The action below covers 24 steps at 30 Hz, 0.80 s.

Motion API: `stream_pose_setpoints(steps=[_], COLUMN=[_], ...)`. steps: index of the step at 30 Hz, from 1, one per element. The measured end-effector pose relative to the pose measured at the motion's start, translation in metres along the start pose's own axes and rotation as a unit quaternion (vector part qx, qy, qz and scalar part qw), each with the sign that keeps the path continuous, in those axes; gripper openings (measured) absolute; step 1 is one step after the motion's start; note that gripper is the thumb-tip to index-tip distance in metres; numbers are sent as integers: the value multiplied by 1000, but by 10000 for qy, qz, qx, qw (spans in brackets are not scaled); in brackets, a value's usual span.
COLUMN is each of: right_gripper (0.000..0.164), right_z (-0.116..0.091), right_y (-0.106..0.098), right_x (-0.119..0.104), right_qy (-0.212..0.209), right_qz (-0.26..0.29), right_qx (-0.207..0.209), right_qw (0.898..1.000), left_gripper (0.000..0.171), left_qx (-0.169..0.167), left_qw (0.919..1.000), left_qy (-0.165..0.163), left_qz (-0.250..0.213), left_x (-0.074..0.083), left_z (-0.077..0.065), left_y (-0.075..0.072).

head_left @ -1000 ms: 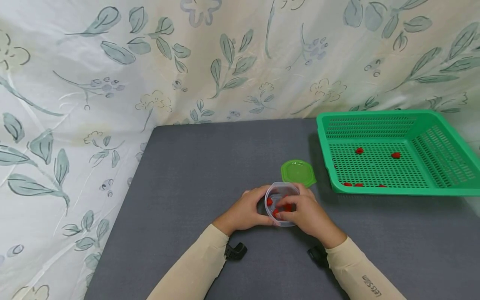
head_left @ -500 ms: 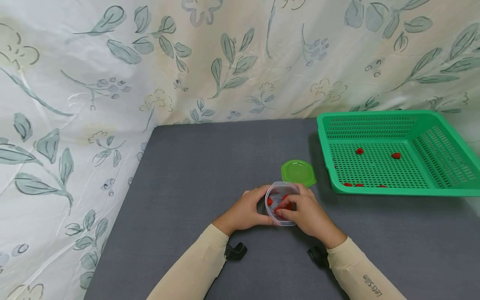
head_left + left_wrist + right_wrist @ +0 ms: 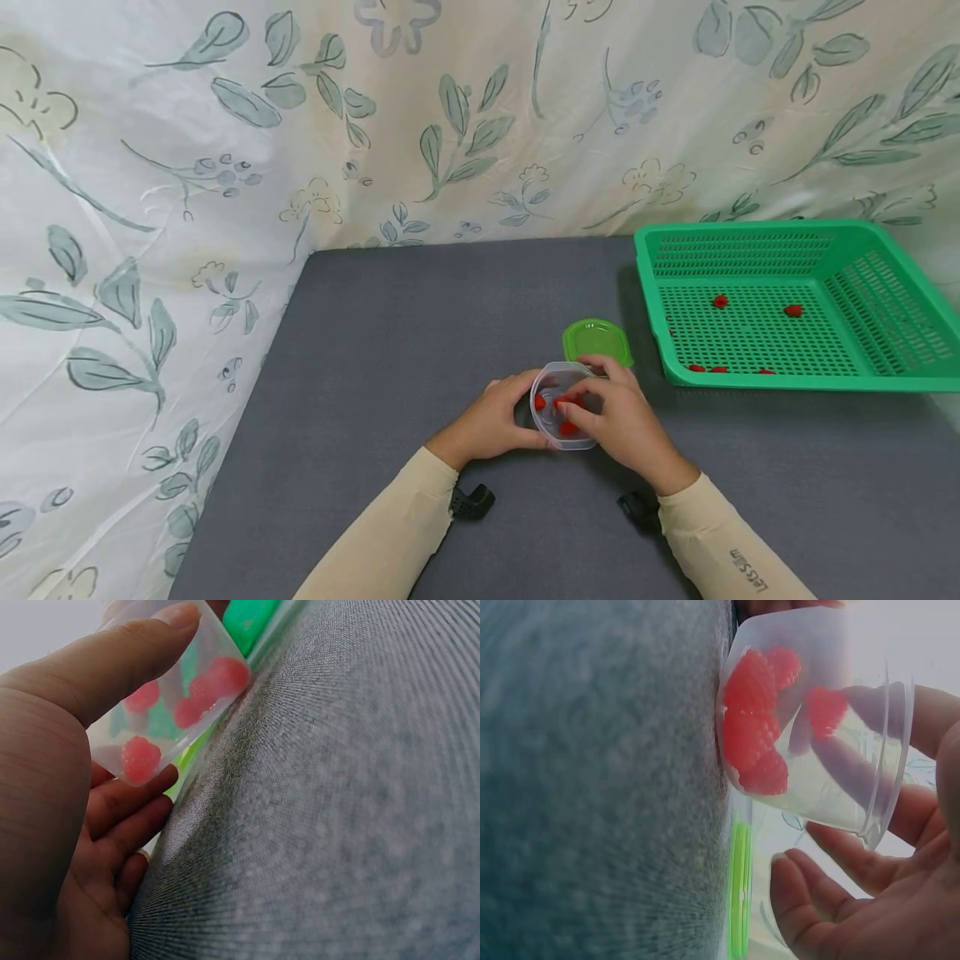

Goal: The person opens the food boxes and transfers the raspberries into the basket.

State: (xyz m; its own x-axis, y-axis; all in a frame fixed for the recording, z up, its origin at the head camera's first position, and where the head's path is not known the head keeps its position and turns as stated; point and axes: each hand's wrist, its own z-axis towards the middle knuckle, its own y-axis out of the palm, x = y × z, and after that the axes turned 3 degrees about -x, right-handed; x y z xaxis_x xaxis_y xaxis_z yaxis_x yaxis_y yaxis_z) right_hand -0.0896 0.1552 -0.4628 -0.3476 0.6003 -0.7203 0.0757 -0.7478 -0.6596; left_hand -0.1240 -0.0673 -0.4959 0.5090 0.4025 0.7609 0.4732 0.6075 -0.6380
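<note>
A clear plastic cup [image 3: 821, 799] stands on the grey table, with several raspberries [image 3: 750, 712] lying in its bottom. My left hand [image 3: 491, 423] grips the cup from the left side, its thumb [image 3: 142, 656] along the near wall and its fingers round the far side. My right hand [image 3: 630, 421] reaches in over the rim. Between its thumb and index finger it pinches one raspberry [image 3: 826, 712], held above the others inside the cup. The other right fingers [image 3: 855, 859] stay outside, behind the cup wall.
Just behind the cup lies a green lid [image 3: 596, 337] on the table [image 3: 420, 325]. A green basket [image 3: 817, 382] at the back right holds several loose raspberries [image 3: 792, 311]. A floral curtain [image 3: 480, 125] hangs along the back and left.
My right hand has shifted slightly up and right, its outer fingers spreading toward the lid. The pinched raspberry has come up from the cup's bottom. My left hand keeps its grip in place.
</note>
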Motion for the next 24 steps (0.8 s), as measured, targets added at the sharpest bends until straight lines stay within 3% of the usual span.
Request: stream_pose_setpoints(steps=[12, 24], right_gripper=[12, 14], right_z=[2, 2], right_y=[-8, -21], right_x=[3, -2], right_qy=[-485, -847], right_qz=[150, 429], right_qx=[765, 1492], right_qw=[9958, 9842], left_gripper=[86, 85], left_qx=[-18, -41], left_qw=[10000, 9999], left_qy=[-30, -17], left_qz=[-92, -93], left_x=[2, 1], left_z=[1, 1], left_y=[-1, 0])
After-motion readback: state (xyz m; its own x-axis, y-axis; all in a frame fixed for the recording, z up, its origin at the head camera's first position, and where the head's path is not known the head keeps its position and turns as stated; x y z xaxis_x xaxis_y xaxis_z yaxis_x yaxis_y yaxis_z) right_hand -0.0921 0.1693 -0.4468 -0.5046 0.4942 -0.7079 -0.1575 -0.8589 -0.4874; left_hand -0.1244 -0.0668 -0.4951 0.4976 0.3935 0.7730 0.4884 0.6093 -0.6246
